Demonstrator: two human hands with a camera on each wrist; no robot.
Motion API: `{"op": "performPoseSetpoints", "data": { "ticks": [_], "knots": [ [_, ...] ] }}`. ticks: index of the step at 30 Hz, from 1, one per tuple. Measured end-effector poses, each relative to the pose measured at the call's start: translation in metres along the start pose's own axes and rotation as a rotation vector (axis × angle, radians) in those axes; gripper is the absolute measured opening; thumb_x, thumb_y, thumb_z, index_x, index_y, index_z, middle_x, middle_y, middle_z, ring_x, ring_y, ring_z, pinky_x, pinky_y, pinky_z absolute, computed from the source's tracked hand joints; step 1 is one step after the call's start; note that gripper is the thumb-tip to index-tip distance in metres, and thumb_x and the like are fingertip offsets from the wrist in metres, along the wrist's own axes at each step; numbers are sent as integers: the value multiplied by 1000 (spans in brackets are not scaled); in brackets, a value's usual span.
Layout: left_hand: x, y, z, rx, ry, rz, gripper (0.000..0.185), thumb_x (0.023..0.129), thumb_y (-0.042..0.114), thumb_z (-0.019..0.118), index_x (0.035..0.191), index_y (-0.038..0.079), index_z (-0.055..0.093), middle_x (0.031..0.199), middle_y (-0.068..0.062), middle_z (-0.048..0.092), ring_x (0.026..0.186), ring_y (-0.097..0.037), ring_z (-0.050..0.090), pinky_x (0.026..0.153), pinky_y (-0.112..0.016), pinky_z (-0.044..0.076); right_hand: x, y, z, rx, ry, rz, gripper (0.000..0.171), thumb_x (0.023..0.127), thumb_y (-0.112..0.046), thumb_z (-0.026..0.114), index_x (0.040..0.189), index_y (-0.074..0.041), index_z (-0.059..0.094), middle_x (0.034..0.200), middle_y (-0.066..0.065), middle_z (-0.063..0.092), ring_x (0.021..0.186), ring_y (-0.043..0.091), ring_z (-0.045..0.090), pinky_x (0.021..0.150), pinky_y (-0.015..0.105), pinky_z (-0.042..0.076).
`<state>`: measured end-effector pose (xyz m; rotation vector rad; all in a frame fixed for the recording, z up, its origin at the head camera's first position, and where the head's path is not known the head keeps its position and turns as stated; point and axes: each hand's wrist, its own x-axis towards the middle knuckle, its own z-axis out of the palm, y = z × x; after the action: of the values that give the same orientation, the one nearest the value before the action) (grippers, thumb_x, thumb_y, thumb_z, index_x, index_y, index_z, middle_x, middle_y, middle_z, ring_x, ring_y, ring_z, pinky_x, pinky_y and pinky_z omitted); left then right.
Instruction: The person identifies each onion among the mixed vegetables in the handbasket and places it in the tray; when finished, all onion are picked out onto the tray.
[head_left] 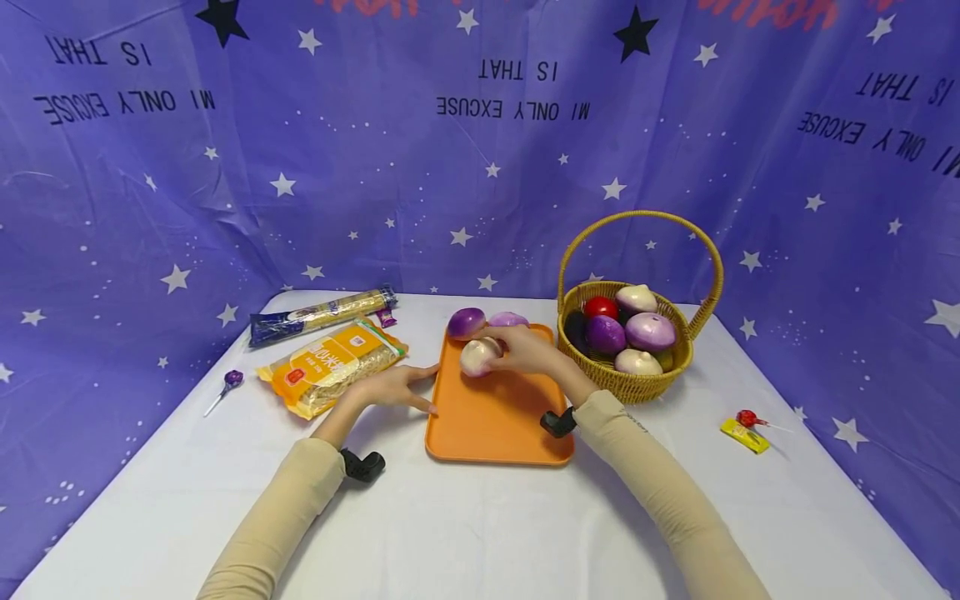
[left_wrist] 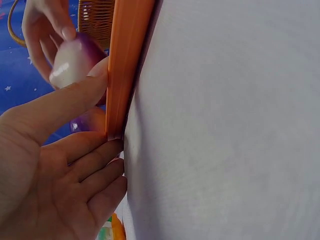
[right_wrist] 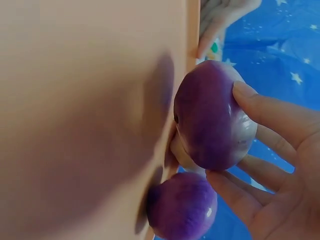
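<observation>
Sleeved forearms fill the bottom of my head view, and I work across from the left. Beyond my left fingertips lies a yellow noodle packet (head_left: 332,365); my left hand (head_left: 390,388) lies open, fingers straight and side by side, their tips against the near-left edge of the orange tray (head_left: 495,421), thumb on the rim. I judge it should keep bracing that edge so the tray cannot slide. My right hand (head_left: 525,350) holds a purple-and-white onion (head_left: 478,356) over the far part of the tray, fingers curled round it, tips spread on its skin. Just past those fingers two more purple onions (head_left: 467,322) sit at the tray's far edge. To do this well, I would lower the onion flat-side down beside them, not on them, and loosen the grip only once it rests. Right of my knuckles stands the wicker basket (head_left: 678,358), holding more onions and something red. I cannot tell whether the held onion touches the tray: my hand covers its underside in the head view, and the right wrist view is too blurred. One dark item in the basket is unclear.
</observation>
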<state>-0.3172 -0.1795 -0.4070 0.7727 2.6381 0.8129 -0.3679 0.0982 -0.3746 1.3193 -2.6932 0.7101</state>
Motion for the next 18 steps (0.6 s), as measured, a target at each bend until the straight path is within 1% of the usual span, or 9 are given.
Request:
{"op": "performPoseSetpoints", "data": {
  "ticks": [1,3,6,10,13,15,18],
  "knots": [
    [0,0,0,0,0,-1,88,81,36,77,148,1,33,149,-21,36,137,-38,31,114,-48,24,4,0,1,0,-14,9,46,84,-20,77,126,-6,63,104,7,66,86,19,54,78,29,46],
    [0,1,-1,-3,-2,-3,88,81,36,77,148,1,33,149,-22,36,138,-37,31,114,-48,24,10,0,4,-12,-38,25,45,85,-21,76,126,-7,63,102,6,66,83,18,51,76,28,43],
    [-1,1,-1,-6,-5,-2,87,82,35,77,148,1,32,149,-22,35,137,-37,31,114,-48,24,18,-1,8,-33,-51,45,46,86,-23,75,127,-7,62,105,6,66,86,19,51,79,28,44],
    [-1,1,0,-8,-4,-6,87,82,36,77,148,2,33,149,-22,36,137,-37,32,113,-48,24,23,-2,11,-29,-32,90,49,86,-24,75,129,-6,61,112,9,66,93,21,55,90,33,47],
    [-1,0,0,-4,-4,-8,87,82,36,77,148,2,33,149,-21,36,137,-37,32,113,-48,25,24,-3,13,-31,-16,120,52,85,-25,76,131,-5,60,119,10,65,102,23,58,97,36,46],
    [0,0,1,-4,-5,-6,87,82,37,77,148,2,33,149,-21,36,137,-37,32,113,-48,25,24,-4,13,-37,-5,124,54,84,-25,76,131,-4,59,121,11,65,105,25,59,99,38,45],
    [0,-1,1,-6,-6,-2,87,82,37,77,148,2,33,149,-21,36,137,-36,32,114,-47,25,23,-6,12,-42,14,111,54,83,-24,78,130,-3,60,120,12,65,104,26,59,98,38,46]
  ]
}}
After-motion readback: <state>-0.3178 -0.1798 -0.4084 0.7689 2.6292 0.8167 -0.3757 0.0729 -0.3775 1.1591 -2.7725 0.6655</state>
